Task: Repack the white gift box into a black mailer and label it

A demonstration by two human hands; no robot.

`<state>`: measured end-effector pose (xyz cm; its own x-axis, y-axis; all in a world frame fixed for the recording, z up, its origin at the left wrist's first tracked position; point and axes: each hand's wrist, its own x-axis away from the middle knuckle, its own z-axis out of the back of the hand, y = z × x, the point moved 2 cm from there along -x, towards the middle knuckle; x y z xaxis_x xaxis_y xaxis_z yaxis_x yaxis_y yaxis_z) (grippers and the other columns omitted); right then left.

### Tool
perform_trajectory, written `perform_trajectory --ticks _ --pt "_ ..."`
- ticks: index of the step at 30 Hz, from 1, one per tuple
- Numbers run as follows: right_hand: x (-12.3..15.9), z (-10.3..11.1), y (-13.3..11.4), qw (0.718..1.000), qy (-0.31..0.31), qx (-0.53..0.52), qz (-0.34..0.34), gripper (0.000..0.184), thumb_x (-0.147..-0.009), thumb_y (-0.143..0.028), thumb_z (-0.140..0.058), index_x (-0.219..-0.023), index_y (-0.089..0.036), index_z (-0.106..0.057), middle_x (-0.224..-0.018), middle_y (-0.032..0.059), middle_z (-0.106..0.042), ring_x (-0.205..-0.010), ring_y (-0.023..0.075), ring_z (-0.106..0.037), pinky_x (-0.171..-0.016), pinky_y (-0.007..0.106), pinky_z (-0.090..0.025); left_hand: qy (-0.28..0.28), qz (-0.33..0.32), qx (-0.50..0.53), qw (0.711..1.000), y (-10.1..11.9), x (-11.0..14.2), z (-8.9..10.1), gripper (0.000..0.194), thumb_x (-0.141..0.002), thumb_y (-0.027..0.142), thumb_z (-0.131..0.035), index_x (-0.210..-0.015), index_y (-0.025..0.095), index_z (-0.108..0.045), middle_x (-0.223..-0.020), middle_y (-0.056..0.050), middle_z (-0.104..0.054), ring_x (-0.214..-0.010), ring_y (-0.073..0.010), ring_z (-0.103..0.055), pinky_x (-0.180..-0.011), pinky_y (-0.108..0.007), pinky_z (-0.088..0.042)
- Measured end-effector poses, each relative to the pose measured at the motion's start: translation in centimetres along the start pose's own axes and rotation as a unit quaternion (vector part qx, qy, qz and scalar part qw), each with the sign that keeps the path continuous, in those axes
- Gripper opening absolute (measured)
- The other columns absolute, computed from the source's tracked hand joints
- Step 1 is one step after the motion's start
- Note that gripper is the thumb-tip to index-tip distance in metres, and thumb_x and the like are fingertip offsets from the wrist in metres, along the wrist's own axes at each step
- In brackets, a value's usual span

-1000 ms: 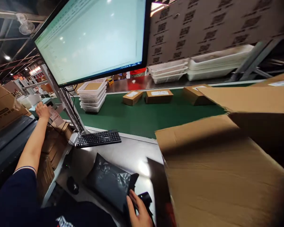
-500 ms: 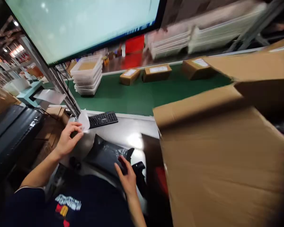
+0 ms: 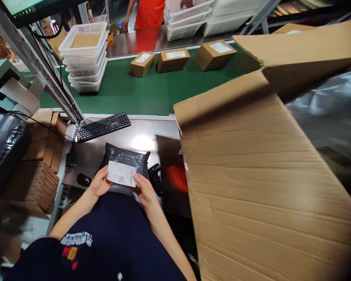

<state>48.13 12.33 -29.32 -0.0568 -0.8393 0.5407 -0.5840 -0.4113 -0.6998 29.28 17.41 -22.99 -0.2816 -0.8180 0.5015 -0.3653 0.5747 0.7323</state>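
At the near edge of the table [image 3: 140, 128], left hand [image 3: 101, 182] and right hand [image 3: 144, 189] both pinched on one white label [image 3: 121, 173]: left on its left edge, right thumb on its right edge. Printed side up, barcodes visible. Label sits over the near part of a black plastic parcel [image 3: 127, 153], which lies on the table; can't tell if label touches it.

Just right of the parcel: black handheld device [image 3: 155, 180], partly in shadow. Left of it: black mouse [image 3: 84, 180]. Beyond it: black keyboard [image 3: 103, 127], angled, near the table's far edge.

Right side: big cardboard box [image 3: 251, 175], flaps out, one reaching over the green belt [image 3: 134, 97].

On the belt: three small brown cartons, left [image 3: 142, 65], middle [image 3: 173, 61], right [image 3: 215, 55], each with white label on top; left of those, stack of white baskets [image 3: 86, 62].

Far left: pale printer [image 3: 2, 84] with paper hanging out, upright folded cardboard [image 3: 43, 183] below. Monitor [image 3: 32, 9] top left, only its lower part in frame. Behind the belt, person in red [image 3: 149, 15] beside more white trays [image 3: 187, 27].
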Motion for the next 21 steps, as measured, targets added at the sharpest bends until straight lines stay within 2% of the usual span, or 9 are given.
perform_trajectory --ticks 1,3,6,10,13,15,17,18,21 --pt "-0.4 0.3 0.1 0.999 0.011 0.035 0.021 0.042 -0.064 -0.058 -0.087 -0.075 -0.021 -0.069 -0.066 -0.0009 -0.064 -0.060 0.0152 -0.055 -0.059 0.029 -0.047 0.018 -0.012 -0.039 0.999 -0.3 -0.7 0.4 0.055 -0.065 0.058 -0.091 -0.094 0.018 -0.066 -0.087 -0.004 -0.068 -0.075 -0.0149 -0.063 -0.066 -0.027 -0.055" --pt "-1.4 1.1 0.0 0.982 0.077 0.141 0.099 0.047 -0.067 -0.065 -0.079 -0.066 -0.021 -0.064 -0.060 -0.0015 -0.057 -0.058 0.0148 -0.050 -0.059 0.030 -0.044 0.068 -0.043 -0.137 0.987 -1.1 -2.4 1.1 0.048 -0.074 0.060 -0.082 -0.088 0.019 -0.062 -0.085 -0.003 -0.065 -0.073 -0.0151 -0.062 -0.066 -0.028 -0.055" --pt "-3.3 2.4 -0.2 0.921 0.184 0.288 0.185 0.053 -0.071 -0.074 -0.063 -0.068 -0.021 -0.064 -0.066 0.0025 -0.059 -0.064 0.0184 -0.052 -0.066 0.035 -0.046 0.136 -0.070 -0.263 0.953 -2.3 -5.2 1.8 0.029 -0.085 0.045 -0.073 -0.083 0.019 -0.059 -0.083 -0.002 -0.061 -0.077 -0.0159 -0.061 -0.072 -0.029 -0.054" --pt "-5.3 3.5 -0.1 0.873 0.232 0.381 0.195 0.045 -0.074 -0.065 -0.060 -0.069 -0.021 -0.065 -0.079 0.0078 -0.063 -0.074 0.0241 -0.057 -0.082 0.044 -0.047 0.180 -0.089 -0.422 0.884 -3.4 -7.7 1.9 0.008 -0.093 0.021 -0.061 -0.085 0.018 -0.061 -0.101 -0.010 -0.066 -0.100 -0.0229 -0.064 -0.099 -0.039 -0.050" --pt "-5.6 3.7 -0.1 0.842 0.243 0.443 0.187 0.036 -0.080 -0.055 -0.061 -0.072 -0.021 -0.066 -0.086 0.0112 -0.065 -0.083 0.0288 -0.060 -0.092 0.050 -0.046 0.181 -0.095 -0.519 0.830 -3.6 -8.1 1.6 0.013 -0.097 0.019 -0.052 -0.096 0.016 -0.065 -0.122 -0.019 -0.065 -0.117 -0.0316 -0.063 -0.110 -0.049 -0.044" --pt "-5.4 3.4 -0.1 0.793 0.269 0.510 0.194 0.035 -0.085 -0.050 -0.061 -0.091 -0.017 -0.071 -0.102 0.0182 -0.068 -0.100 0.0356 -0.061 -0.100 0.055 -0.044 0.179 -0.100 -0.562 0.802 -3.5 -8.1 1.4 0.020 -0.098 0.018 -0.050 -0.108 0.014 -0.067 -0.133 -0.023 -0.062 -0.129 -0.0361 -0.058 -0.116 -0.053 -0.040" --pt "-5.3 2.5 0.0 0.733 0.270 0.578 0.235 0.047 -0.092 -0.044 -0.056 -0.123 -0.011 -0.069 -0.129 0.0256 -0.065 -0.123 0.0408 -0.056 -0.110 0.057 -0.040 0.152 -0.131 -0.606 0.770 -3.3 -8.1 1.1 0.032 -0.098 0.017 -0.049 -0.126 0.013 -0.065 -0.149 -0.025 -0.056 -0.145 -0.0369 -0.048 -0.124 -0.053 -0.033" --pt "-5.3 1.8 0.2 0.710 0.242 0.607 0.263 0.052 -0.097 -0.040 -0.051 -0.137 -0.009 -0.062 -0.144 0.0259 -0.060 -0.135 0.0407 -0.050 -0.115 0.057 -0.035 0.110 -0.161 -0.636 0.747 -3.4 -8.1 0.8 0.039 -0.098 0.018 -0.049 -0.135 0.013 -0.062 -0.156 -0.024 -0.051 -0.152 -0.0356 -0.042 -0.128 -0.052 -0.028" --pt "-5.6 0.0 1.4 0.682 0.100 0.657 0.307 0.056 -0.103 -0.030 -0.038 -0.156 -0.013 -0.049 -0.166 0.0172 -0.044 -0.156 0.0348 -0.032 -0.129 0.058 -0.018 -0.076 -0.247 -0.715 0.650 -4.0 -7.9 0.0 0.052 -0.101 0.021 -0.046 -0.152 0.016 -0.053 -0.167 -0.018 -0.042 -0.161 -0.0314 -0.031 -0.134 -0.051 -0.017"
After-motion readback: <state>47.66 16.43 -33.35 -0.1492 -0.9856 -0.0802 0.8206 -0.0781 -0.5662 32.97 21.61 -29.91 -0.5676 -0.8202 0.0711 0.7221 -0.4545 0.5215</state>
